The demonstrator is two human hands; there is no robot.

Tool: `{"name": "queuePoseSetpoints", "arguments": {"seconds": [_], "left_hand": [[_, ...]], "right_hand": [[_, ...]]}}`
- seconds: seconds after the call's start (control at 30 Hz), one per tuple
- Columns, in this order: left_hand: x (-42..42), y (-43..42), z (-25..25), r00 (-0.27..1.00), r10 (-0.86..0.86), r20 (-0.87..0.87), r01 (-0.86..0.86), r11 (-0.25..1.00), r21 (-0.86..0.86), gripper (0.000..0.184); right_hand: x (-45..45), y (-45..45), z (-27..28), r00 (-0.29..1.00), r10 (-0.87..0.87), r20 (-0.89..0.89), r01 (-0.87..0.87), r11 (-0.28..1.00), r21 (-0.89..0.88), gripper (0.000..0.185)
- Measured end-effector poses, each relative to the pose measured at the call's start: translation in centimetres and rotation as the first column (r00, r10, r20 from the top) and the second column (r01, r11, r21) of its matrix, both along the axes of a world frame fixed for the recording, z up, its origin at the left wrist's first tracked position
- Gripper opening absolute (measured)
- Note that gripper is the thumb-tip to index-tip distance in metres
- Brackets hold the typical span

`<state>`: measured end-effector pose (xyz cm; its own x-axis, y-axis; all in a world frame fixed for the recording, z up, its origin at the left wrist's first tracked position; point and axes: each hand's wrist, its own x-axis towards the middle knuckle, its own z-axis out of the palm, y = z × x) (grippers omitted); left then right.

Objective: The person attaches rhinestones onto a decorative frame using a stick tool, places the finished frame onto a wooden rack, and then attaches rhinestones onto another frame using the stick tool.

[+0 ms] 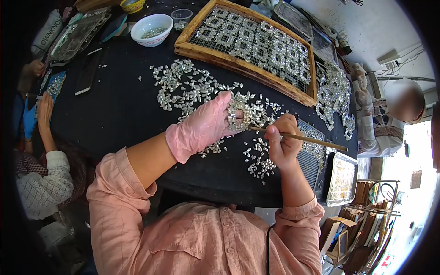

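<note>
My left hand (201, 123), in a thin pink plastic glove, is closed around the edge of a small square rhinestone ornament (246, 112) with an opening in its middle. A thin wooden stick (318, 141) is gripped between the thumb and fingers of my bare right hand (285, 140). The stick's left tip meets the right side of the ornament; whether it has a bristle or a point there is too small to tell. Loose drop-shaped rhinestones (176, 83) lie scattered on the black table (121, 119) behind and around my left hand, with another cluster (260, 160) below the stick.
A wooden-framed mesh rack (247, 64) holds rows of square ornaments. Beyond the scattered stones stand a white bowl (152, 30) and a clear cup (182, 18). A phone (88, 71) and a co-worker's hand (45, 110) are at left. A ridged tray (311, 160) lies right; another person (385, 114) stands beyond.
</note>
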<state>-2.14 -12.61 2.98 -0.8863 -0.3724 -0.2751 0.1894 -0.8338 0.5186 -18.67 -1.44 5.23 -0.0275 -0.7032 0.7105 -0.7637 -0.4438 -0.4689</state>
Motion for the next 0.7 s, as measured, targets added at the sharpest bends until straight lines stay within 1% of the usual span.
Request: {"name": "queuePoseSetpoints", "arguments": {"seconds": [0.17,0.37,0.47,0.7], "left_hand": [[-0.04,-0.01,-0.21,1.000,-0.009,-0.017,0.009,1.000,-0.003,0.049],[-0.09,-0.05,-0.36,0.999,-0.014,-0.044,0.013,1.000,-0.019,0.048],[-0.05,-0.04,-0.37,0.999,-0.011,-0.043,0.011,1.000,0.005,0.048],[-0.21,-0.19,-0.46,0.999,0.003,-0.042,-0.001,1.000,0.025,0.047]], "right_hand": [[0.14,-0.04,-0.03,0.999,-0.001,-0.034,0.000,1.000,-0.006,0.013],[0.46,-0.13,0.37,0.991,0.005,-0.131,-0.008,1.000,-0.027,0.014],[0.46,-0.17,0.50,0.993,0.014,-0.121,-0.017,1.000,-0.023,0.014],[-0.23,0.01,-0.37,1.000,0.005,0.024,-0.005,1.000,0.014,0.013]]}}
